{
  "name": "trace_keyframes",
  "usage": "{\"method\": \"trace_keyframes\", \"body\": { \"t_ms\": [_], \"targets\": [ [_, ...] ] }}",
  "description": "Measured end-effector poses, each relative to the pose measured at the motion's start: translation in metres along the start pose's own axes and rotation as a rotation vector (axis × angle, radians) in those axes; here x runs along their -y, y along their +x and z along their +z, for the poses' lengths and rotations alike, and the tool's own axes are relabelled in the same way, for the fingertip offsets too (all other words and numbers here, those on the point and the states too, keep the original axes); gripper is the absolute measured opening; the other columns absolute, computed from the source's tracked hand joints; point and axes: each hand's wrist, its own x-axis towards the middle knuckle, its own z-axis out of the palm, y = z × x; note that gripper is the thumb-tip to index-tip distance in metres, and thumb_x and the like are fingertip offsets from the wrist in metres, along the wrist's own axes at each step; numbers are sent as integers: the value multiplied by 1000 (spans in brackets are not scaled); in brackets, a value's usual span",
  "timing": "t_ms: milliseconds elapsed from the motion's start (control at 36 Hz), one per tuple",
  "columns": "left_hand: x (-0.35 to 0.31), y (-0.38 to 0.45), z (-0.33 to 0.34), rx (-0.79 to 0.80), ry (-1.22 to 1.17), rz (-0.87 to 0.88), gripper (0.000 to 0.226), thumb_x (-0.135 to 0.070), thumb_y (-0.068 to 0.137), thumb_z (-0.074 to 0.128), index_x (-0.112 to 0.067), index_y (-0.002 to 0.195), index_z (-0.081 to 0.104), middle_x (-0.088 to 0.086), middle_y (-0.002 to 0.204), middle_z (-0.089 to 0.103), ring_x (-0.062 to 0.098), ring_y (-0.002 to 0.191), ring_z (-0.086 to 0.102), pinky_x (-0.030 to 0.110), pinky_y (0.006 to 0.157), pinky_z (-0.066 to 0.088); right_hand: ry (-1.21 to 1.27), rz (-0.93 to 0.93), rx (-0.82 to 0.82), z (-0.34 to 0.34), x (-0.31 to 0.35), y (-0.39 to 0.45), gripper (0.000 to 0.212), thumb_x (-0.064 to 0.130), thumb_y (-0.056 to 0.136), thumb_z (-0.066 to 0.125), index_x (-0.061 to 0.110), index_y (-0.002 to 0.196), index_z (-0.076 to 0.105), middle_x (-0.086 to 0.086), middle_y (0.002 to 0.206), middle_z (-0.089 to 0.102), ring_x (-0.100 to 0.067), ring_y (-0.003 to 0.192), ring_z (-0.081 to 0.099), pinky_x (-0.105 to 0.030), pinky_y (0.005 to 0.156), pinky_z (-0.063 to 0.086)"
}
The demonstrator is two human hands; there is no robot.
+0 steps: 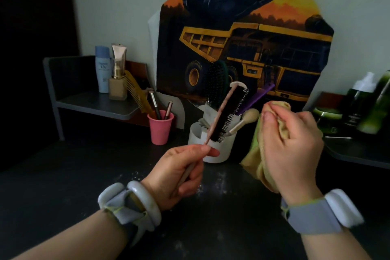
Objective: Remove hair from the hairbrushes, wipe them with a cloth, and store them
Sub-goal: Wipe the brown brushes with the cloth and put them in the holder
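Left hand [185, 169] pinches the thin handle of the light, stiff brush [229, 112]; right hand [291, 145] bunches the soft cloth [263, 167] (bristles likely springy).

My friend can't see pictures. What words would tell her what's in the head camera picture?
A person's left hand holds a thin pink hairbrush with black bristles up by its handle, while the right hand grips a yellow cloth beside it. Behind them on the dark table stand a white holder with brushes and a pink cup.
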Motion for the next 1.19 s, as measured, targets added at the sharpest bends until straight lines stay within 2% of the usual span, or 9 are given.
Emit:
{"method": "trace_keyframes", "body": {
  "t_ms": [56, 167, 250, 389, 500, 722, 917, 1028, 1194],
  "targets": [
    [0, 1, 0, 26, -52, -50, 35, -39, 75, 65, -11, 95, 72, 0, 52, 43, 7, 30, 33, 14, 33, 28, 35, 4, 1, 0, 4, -1, 22, 12, 93, 61, 1, 112, 66, -5, 92, 56, -3, 77, 49, -2, 74, 40],
    [2, 4, 2, 64, -93, -94, 46, -38, 86, 54, -3, 114, 59, 6, 66, 56, 9, 38, 42, 18, 36, 36, 106, 3, 1, 3, 12, -4, 19, 7, 91, 64, -1, 108, 66, -11, 91, 60, -7, 80, 52, -5, 77, 40],
    [3, 4, 5, 31, -67, -110, 47, -36, 87, 46, -2, 119, 55, 7, 69, 59, 11, 43, 44, 20, 38, 38, 130, -55, 45, 7, 20, -9, 17, 8, 90, 65, -1, 104, 66, -8, 89, 60, -6, 78, 51, -8, 73, 41],
    [4, 5, 9, -69, -59, -96, 36, -34, 94, 41, -3, 91, 59, 2, 55, 55, 10, 40, 45, 19, 35, 33, 185, -174, 145, 13, 31, -20, 21, 19, 91, 63, 0, 96, 69, -7, 82, 58, -12, 67, 52, -20, 60, 46],
    [4, 7, 7, -155, -89, -73, 39, -39, 95, 42, -3, 91, 54, 5, 59, 53, 11, 41, 44, 19, 34, 33, 223, -222, 208, 15, 36, -26, 17, 17, 90, 66, 3, 97, 73, -7, 81, 59, -17, 70, 58, -33, 59, 51],
    [5, 11, 1, -199, -118, 65, 51, -54, 90, 40, -22, 76, 77, 2, 65, 56, 10, 47, 47, 19, 33, 34, 243, -174, 291, 16, 34, -27, 17, 17, 89, 67, 3, 97, 73, -5, 84, 62, -17, 75, 62, -33, 63, 53],
    [6, 11, 2, -213, -71, 54, 66, -66, 88, 31, -12, 80, 69, 7, 64, 52, 13, 44, 46, 20, 35, 36, 258, -202, 333, 17, 34, -31, 22, 22, 92, 63, 3, 100, 73, -5, 84, 60, -19, 72, 61, -35, 59, 52],
    [7, 8, 5, -241, 61, 41, 78, -74, 84, 19, -16, 67, 67, 8, 52, 47, 15, 37, 44, 19, 35, 35, 259, -281, 366, 23, 44, -38, 20, 23, 93, 63, 8, 104, 72, -3, 84, 59, -15, 71, 59, -31, 58, 52],
    [7, 8, 6, -317, 204, 45, 83, -81, 80, 17, -10, 69, 59, 7, 45, 42, 18, 33, 35, 17, 35, 27, 98, -275, 407, 30, 44, -40, 23, 28, 95, 57, 16, 108, 72, 2, 81, 54, -13, 66, 54, -31, 51, 50]
  ]
}}
